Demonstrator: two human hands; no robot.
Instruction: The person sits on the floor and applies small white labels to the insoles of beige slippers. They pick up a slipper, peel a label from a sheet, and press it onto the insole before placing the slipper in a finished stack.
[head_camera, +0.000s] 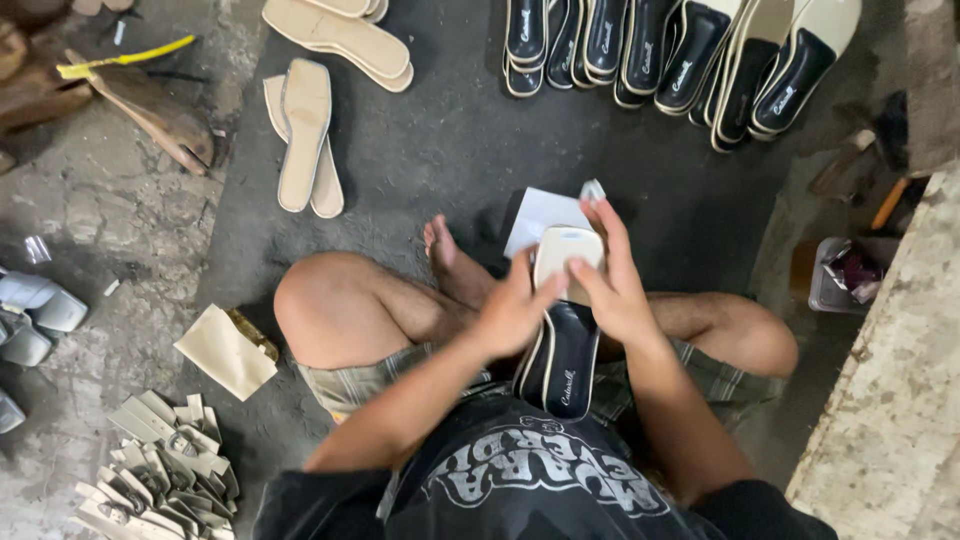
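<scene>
I sit cross-legged on the floor with a black slide sandal (563, 362) that has a cream insole resting upright on my lap. My left hand (512, 310) presses on the heel part of the insole from the left. My right hand (613, 283) grips the sandal's right edge, fingers reaching up past the heel. A white sheet (537, 213) lies on the floor just behind the sandal.
A row of finished black sandals (680, 55) stands at the top. Cream insoles (305, 135) lie on the dark mat at upper left. A pile of folded cardboard pieces (160, 470) sits at lower left. A concrete ledge (890, 400) runs along the right.
</scene>
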